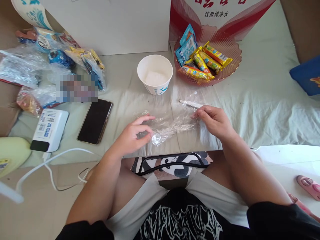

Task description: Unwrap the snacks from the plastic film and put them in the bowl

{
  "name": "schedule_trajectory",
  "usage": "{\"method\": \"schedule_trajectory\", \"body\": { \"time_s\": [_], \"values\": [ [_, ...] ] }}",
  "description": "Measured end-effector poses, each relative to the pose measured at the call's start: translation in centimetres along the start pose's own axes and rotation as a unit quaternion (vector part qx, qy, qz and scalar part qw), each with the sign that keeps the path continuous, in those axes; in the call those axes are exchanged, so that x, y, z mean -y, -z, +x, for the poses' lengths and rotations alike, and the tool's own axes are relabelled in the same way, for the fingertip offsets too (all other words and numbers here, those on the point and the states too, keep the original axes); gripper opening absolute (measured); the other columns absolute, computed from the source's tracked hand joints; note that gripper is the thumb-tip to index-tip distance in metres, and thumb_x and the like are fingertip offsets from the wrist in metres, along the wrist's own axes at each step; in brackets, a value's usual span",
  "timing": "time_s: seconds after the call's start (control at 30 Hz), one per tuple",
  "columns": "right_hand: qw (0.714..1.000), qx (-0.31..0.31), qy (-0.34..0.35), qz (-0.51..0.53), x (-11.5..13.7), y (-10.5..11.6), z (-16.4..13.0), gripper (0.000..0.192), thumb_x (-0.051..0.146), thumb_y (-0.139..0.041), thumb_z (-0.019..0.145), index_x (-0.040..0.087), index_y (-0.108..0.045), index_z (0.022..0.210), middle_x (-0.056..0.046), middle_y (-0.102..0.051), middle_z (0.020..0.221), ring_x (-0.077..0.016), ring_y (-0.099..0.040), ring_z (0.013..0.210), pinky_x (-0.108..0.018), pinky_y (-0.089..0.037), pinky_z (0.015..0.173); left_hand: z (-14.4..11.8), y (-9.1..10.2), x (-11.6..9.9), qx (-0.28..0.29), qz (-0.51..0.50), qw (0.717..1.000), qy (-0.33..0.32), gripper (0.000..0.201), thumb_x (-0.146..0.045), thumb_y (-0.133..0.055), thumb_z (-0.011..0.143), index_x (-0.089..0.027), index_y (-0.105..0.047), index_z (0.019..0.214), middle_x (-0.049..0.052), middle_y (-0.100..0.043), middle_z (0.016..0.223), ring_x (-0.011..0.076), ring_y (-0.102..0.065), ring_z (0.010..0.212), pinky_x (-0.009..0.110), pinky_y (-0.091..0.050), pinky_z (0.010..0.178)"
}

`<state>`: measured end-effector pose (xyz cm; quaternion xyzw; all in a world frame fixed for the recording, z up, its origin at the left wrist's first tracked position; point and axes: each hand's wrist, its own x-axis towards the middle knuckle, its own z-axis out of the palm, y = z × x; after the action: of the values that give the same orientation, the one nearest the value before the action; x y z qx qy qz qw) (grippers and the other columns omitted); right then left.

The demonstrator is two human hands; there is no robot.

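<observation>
- Biggest thing in view is the pale green sheet [262, 100] spread over the surface we're sitting at. We'll use the white paper bowl [155, 74] as the landmark for everything else.
- Behind the bowl stands a plain white box [110, 23]. Behind and to the right of it is a red and white carton [217, 13] with Chinese print, the clear line reading 饮用纯净水.
- Just right of the bowl is a reddish see-through dish [232, 63] heaped with snack bars [212, 60] in yellow wrappers and a couple in blue. The wrapper print is too small to read.
- Far left of the bowl is a messy pile of plastic bags [27, 66] with more packets in it.
- Left and nearer to us from the bowl: a black phone [95, 120] face down, then a white charger block [50, 128] with a blue label we can't make out, cable trailing off.
- Straight in front of the bowl, between our hands, lies the clear wrapper [172, 124] with what looks like a clear plastic spoon inside it.
- Our left hand [132, 135] has thumb and fingers curled close, pinching the wrapper's near end by the spoon's round end.
- Our right hand [215, 120] pinches the far end, fingertips nearly closed on the film.
- We'd guess the film is feather-light, crinkly and slippery, easy to tear. The spoon is stiff but snappable, so hold the film edges, not the middle.
</observation>
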<state>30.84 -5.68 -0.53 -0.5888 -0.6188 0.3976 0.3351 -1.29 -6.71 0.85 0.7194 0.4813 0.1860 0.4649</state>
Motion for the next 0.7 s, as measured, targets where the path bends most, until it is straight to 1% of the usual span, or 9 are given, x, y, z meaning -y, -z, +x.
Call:
{"method": "schedule_trajectory", "body": {
  "time_s": [0.07, 0.13, 0.23, 0.33, 0.4, 0.47, 0.53, 0.6, 0.7],
  "values": [
    [0.999, -0.026, -0.028, 0.026, -0.1, 0.0, 0.1, 0.042, 0.057, -0.062, 0.093, 0.022, -0.065, 0.07, -0.005, -0.073, 0.073, -0.019, -0.07, 0.069, -0.033, -0.055, 0.071, 0.2, 0.0, 0.2, -0.04, -0.036, 0.998, 0.018, 0.023, -0.038, -0.064, 0.084, -0.022, -0.064, 0.068, 0.01, -0.073, 0.136, 0.0361, -0.059, 0.14, 0.057, -0.046, 0.117],
    [0.996, -0.053, -0.059, 0.045, -0.1, -0.1, 0.2, 0.044, 0.06, -0.064, 0.092, 0.022, -0.061, 0.07, -0.003, -0.071, 0.067, -0.017, -0.065, 0.058, -0.032, -0.054, 0.062, 0.4, 0.1, 0.6, -0.092, -0.065, 0.993, 0.045, 0.025, -0.036, -0.063, 0.081, -0.022, -0.057, 0.061, 0.01, -0.078, 0.124, 0.034, -0.069, 0.123, 0.054, -0.053, 0.107],
    [0.992, -0.093, -0.07, 0.039, -0.1, -0.1, 0.3, 0.043, 0.063, -0.067, 0.089, 0.023, -0.062, 0.073, -0.001, -0.069, 0.062, -0.0151, -0.059, 0.048, -0.03, -0.049, 0.052, 0.4, 0.4, 1.2, -0.132, -0.07, 0.986, 0.066, 0.026, -0.032, -0.061, 0.077, -0.021, -0.055, 0.055, 0.01, -0.08, 0.116, 0.0313, -0.072, 0.107, 0.047, -0.056, 0.09],
    [0.99, -0.128, -0.061, 0.001, 0.0, -0.2, 0.4, 0.039, 0.058, -0.066, 0.089, 0.022, -0.064, 0.074, -0.001, -0.069, 0.061, -0.0155, -0.06, 0.053, -0.029, -0.047, 0.053, 0.3, 0.9, 1.3, -0.133, -0.069, 0.988, 0.043, 0.014, -0.028, -0.06, 0.073, -0.021, -0.072, 0.071, 0.011, -0.079, 0.117, 0.0295, -0.071, 0.103, 0.04, -0.054, 0.076],
    [0.987, -0.145, -0.061, -0.025, 0.2, -0.3, 0.3, 0.035, 0.054, -0.064, 0.09, 0.022, -0.065, 0.075, -0.001, -0.069, 0.06, -0.015, -0.06, 0.054, -0.028, -0.045, 0.053, 0.1, 1.0, 1.0, -0.13, -0.057, 0.99, 0.011, 0.025, -0.03, -0.06, 0.074, -0.022, -0.079, 0.089, 0.011, -0.077, 0.121, 0.0289, -0.07, 0.105, 0.037, -0.052, 0.073],
    [0.986, -0.15, -0.059, -0.036, 0.4, -0.5, 0.3, 0.032, 0.05, -0.063, 0.091, 0.022, -0.065, 0.075, -0.001, -0.069, 0.059, -0.0142, -0.057, 0.052, -0.028, -0.045, 0.054, 0.1, 0.9, 0.6, -0.112, -0.028, 0.993, -0.015, 0.028, -0.037, -0.066, 0.076, -0.023, -0.079, 0.096, 0.011, -0.076, 0.125, 0.0289, -0.069, 0.11, 0.037, -0.052, 0.076],
    [0.987, -0.148, -0.05, -0.035, 0.6, -0.7, 0.3, 0.031, 0.048, -0.062, 0.092, 0.023, -0.064, 0.075, 0.0, -0.068, 0.058, -0.0143, -0.059, 0.052, -0.028, -0.047, 0.057, 0.1, 0.4, 0.2, -0.087, -0.001, 0.996, -0.014, 0.027, -0.043, -0.073, 0.076, -0.023, -0.078, 0.094, 0.01, -0.077, 0.121, 0.0272, -0.069, 0.105, 0.036, -0.052, 0.077],
    [0.989, -0.139, -0.042, -0.026, 0.5, -1.0, 0.4, 0.032, 0.05, -0.063, 0.092, 0.023, -0.062, 0.074, 0.0, -0.068, 0.059, -0.0149, -0.06, 0.053, -0.029, -0.049, 0.059, 0.3, -0.3, 0.1, -0.074, -0.003, 0.997, 0.01, 0.022, -0.042, -0.074, 0.077, -0.021, -0.072, 0.083, 0.009, -0.079, 0.109, 0.0231, -0.07, 0.092, 0.035, -0.052, 0.075],
    [0.992, -0.118, -0.053, 0.008, 0.3, -1.4, 0.5, 0.035, 0.055, -0.064, 0.091, 0.024, -0.06, 0.076, 0.001, -0.066, 0.059, -0.0147, -0.059, 0.048, -0.029, -0.047, 0.052, 0.7, -0.8, 0.3, -0.095, -0.08, 0.99, 0.061, 0.024, -0.04, -0.068, 0.084, -0.02, -0.06, 0.073, 0.009, -0.079, 0.093, 0.0184, -0.068, 0.077, 0.033, -0.053, 0.07]
  ]
}}
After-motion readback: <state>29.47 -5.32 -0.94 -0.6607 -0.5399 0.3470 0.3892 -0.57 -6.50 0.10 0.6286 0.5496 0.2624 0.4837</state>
